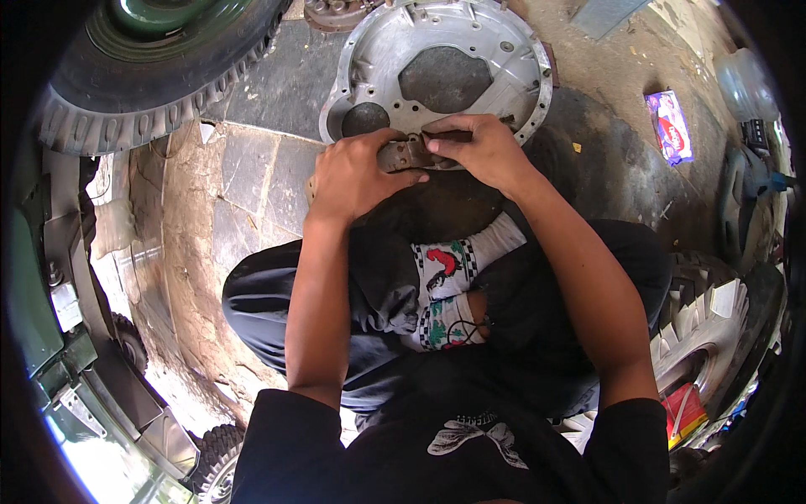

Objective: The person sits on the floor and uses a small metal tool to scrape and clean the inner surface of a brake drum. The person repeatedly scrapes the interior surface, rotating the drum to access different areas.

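In front of my folded legs lies a large round aluminium housing (382, 63), which looks like a bell housing, with a big central opening and bolt holes around its rim. At its near edge is a small brownish metal bracket (401, 157) with holes and a raised lug. My left hand (354, 175) is wrapped around the bracket's left side, the thumb stretched along its near edge. From the right, my right hand (483, 149) pinches the bracket's right end between thumb and fingers. The fingers hide part of the bracket, and I cannot tell whether it touches the housing.
A large tyre (109, 92) on a green wheel lies at the upper left. Behind the housing sits a rusty metal part (336, 13). A purple packet (669, 128) lies on the floor to the right, near a clear plastic bottle (745, 84). Another tyre (705, 323) is by my right knee.
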Demonstrator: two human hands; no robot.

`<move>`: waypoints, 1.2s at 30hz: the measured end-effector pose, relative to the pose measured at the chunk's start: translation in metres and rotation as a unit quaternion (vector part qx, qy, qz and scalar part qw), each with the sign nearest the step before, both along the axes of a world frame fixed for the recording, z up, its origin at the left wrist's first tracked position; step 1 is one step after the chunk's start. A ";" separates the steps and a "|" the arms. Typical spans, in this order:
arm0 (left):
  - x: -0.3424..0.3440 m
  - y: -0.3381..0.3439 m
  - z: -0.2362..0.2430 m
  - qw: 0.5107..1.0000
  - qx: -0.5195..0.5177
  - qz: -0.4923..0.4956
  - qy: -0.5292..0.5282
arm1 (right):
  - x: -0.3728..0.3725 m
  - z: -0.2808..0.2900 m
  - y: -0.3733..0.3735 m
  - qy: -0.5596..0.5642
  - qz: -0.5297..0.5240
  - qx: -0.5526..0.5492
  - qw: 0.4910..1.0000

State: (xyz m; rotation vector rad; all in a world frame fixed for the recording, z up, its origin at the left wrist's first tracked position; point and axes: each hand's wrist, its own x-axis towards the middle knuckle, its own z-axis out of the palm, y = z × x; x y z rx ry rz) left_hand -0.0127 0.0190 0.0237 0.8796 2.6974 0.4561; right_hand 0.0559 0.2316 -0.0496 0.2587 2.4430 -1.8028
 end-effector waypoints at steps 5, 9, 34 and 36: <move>0.002 -0.008 -0.004 0.993 0.114 -0.017 -0.004 | 0.001 0.021 -0.003 -0.106 -0.005 -0.187 0.977; 0.000 -0.008 -0.007 0.992 0.124 -0.016 0.002 | 0.002 0.018 -0.002 -0.075 -0.010 -0.212 0.974; 0.000 -0.016 -0.020 0.982 0.187 -0.030 -0.018 | 0.002 0.018 -0.005 -0.034 0.041 -0.118 0.992; 0.001 -0.015 -0.020 0.983 0.180 -0.027 -0.016 | 0.003 0.016 -0.002 -0.033 0.053 -0.119 0.991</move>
